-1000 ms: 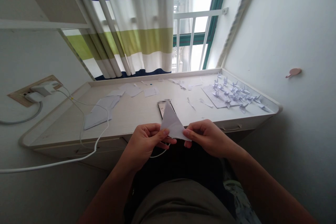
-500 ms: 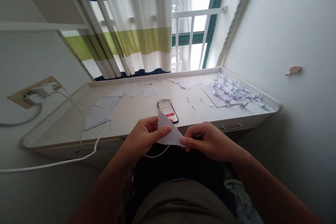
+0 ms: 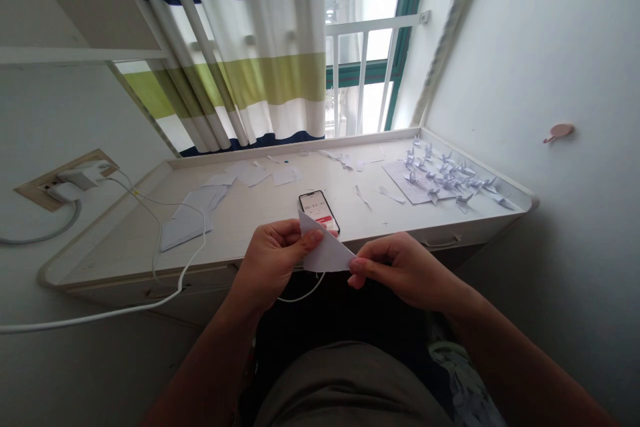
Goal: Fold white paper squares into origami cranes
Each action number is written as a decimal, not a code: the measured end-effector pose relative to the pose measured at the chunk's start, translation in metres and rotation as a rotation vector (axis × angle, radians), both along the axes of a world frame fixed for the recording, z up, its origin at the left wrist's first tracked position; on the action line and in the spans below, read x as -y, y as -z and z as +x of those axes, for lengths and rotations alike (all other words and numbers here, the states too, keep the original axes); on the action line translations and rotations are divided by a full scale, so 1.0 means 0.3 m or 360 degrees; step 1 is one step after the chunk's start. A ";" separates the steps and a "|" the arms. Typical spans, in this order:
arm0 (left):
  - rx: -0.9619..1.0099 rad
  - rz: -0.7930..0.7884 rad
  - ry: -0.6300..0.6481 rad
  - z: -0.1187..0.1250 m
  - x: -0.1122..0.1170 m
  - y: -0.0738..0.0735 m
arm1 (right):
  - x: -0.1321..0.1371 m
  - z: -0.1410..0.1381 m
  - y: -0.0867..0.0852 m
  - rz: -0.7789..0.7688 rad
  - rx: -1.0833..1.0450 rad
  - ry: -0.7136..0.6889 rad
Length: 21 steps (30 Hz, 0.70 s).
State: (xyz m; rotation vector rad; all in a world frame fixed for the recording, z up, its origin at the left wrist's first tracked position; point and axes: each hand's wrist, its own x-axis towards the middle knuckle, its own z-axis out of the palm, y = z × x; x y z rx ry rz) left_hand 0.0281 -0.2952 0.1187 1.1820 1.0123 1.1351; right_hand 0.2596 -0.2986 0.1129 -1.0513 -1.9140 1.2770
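A white sheet of paper [image 3: 326, 252], folded into a triangle, is held between my hands just in front of the desk's near edge. My left hand [image 3: 275, 257] grips its left side, thumb on top and fingers behind. My right hand [image 3: 393, 263] pinches the right corner between thumb and fingertips. Behind the paper lies a phone [image 3: 316, 203] with a timer on its screen; the paper and my left fingers cover its lower part.
Several folded paper cranes [image 3: 447, 173] crowd the right of the white desk [image 3: 250, 213], some on a sheet. Paper sheets [image 3: 187, 220] lie at the left beside a white cable [image 3: 183, 273]. Paper strips [image 3: 363, 196] are scattered beyond the phone. A striped curtain [image 3: 270, 80] hangs behind.
My left thumb has drawn back slightly toward the paper's left edge. My right hand's pinch on the corner has shifted a little to the right and up.
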 end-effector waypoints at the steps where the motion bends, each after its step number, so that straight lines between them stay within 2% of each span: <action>1: -0.0005 0.0004 0.0014 0.001 0.000 -0.001 | 0.001 0.001 -0.001 0.0004 -0.0011 0.0007; 4: -0.0017 0.0021 0.0021 0.005 0.001 -0.006 | 0.003 0.006 -0.009 0.0030 -0.0004 0.0010; 11: 0.0059 0.0135 -0.0146 0.008 -0.011 -0.045 | 0.017 0.018 -0.029 0.0078 0.0179 -0.0004; 17: 0.0061 0.0200 -0.0141 0.015 -0.013 -0.045 | 0.020 0.021 -0.018 0.0100 0.0198 0.0108; 21: 0.0051 0.0235 -0.0081 0.022 -0.014 -0.051 | 0.017 0.032 -0.028 0.0111 0.0227 0.0105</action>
